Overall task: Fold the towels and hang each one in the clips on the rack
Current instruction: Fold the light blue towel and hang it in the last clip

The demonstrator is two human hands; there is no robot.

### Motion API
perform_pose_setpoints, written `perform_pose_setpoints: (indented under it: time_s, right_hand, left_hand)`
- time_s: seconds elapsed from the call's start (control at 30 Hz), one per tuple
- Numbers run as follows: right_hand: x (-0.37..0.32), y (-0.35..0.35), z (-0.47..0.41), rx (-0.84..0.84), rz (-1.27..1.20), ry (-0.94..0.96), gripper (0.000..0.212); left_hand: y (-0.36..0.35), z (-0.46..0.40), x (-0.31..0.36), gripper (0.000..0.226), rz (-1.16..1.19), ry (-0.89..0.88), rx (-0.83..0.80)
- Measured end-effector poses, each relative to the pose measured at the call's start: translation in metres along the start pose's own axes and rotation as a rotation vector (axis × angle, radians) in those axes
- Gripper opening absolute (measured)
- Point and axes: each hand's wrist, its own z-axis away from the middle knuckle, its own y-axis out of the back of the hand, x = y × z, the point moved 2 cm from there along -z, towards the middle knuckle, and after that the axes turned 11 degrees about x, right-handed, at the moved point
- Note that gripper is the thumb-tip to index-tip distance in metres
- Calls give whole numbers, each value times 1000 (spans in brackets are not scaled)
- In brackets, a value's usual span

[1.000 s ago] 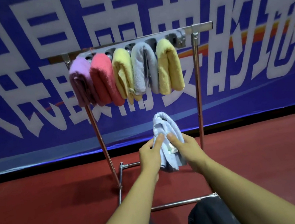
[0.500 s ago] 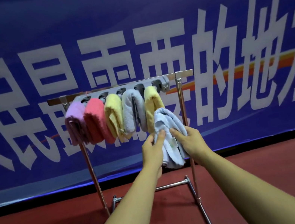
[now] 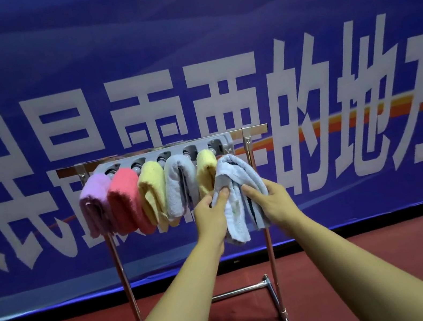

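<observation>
Both hands, left hand (image 3: 211,211) and right hand (image 3: 274,200), pinch a folded pale blue towel (image 3: 232,182) at the rack's (image 3: 247,137) three o'clock end, touching five hung towels (image 3: 153,190).

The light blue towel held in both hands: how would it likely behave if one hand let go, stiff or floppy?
Likely floppy: the light blue towel drapes in a soft fold between the left hand and right hand, its ends hanging limp. Probably light, since fingertip pinches carry it. The terry nap suggests it grips rather than slips, though the fold might fall open.
</observation>
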Motion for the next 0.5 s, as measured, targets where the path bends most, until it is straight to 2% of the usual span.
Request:
perform_pose_setpoints:
  time_s: [0.23, 0.4, 0.5]
  right_hand:
    - [-26, 9, -50, 42, 25, 74, 23]
    - [-29, 11, -84, 59, 29, 98, 12]
    - [-25, 10, -100, 68, 18, 82, 12]
  left_hand:
    - [-31, -33, 38, 11, -150, -191, 59]
    - [-53, -59, 51, 17, -179, -256, 141]
    - [-65, -70, 46, 17, -234, -237, 207]
